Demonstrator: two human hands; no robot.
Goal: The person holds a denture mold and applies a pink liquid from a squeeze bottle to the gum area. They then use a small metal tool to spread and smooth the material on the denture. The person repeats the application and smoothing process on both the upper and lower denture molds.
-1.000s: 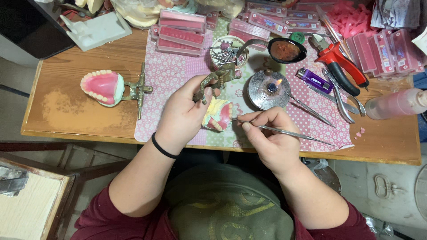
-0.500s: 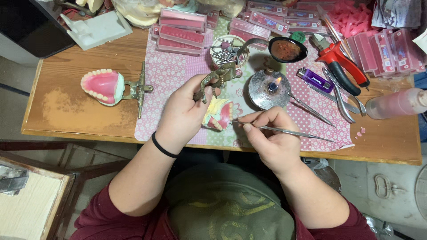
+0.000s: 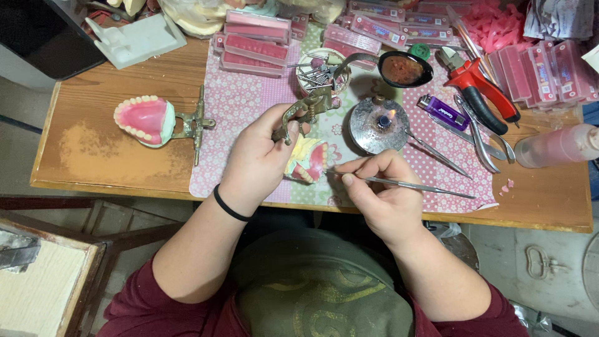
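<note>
The denture model [image 3: 307, 160], pink wax gum with a row of pale teeth, sits in my left hand [image 3: 259, 159], tilted so the tooth row faces my right side and the work edge is turned up toward my eyes. It is mounted on a brass articulator [image 3: 306, 109], and my fingers are wrapped tight round that metal frame rather than the wax, so I judge the hold is meant to keep warmth and pressure off the soft gum. My right hand [image 3: 384, 193] pinches a thin metal wax tool [image 3: 412, 185] between thumb and first fingers, like a pen, its tip touching the model's near edge while the long handle trails away from the model to my right. Both hands hang just over the table's near edge, close together, which steadies the tip.

Just beyond my right hand stands a small spirit lamp [image 3: 380, 123] with its flame lit, near enough that the tool can be warmed with a short reach. Right of the lamp lie a purple lighter [image 3: 442, 111], a second thin probe [image 3: 437, 153], steel pliers [image 3: 480, 134] and red-handled cutters [image 3: 480, 93]. Past my left hand's knuckles is a cup of burs [image 3: 315, 67] and a ladle of dark red wax [image 3: 402, 68]. Well off to my left a second denture model on its hinge [image 3: 146, 118] rests on the bare wooden table [image 3: 93, 150], out of the way. Trays of pink tooth cards [image 3: 256, 34] line the far side, and a pink bottle [image 3: 555, 145] lies at far right.
</note>
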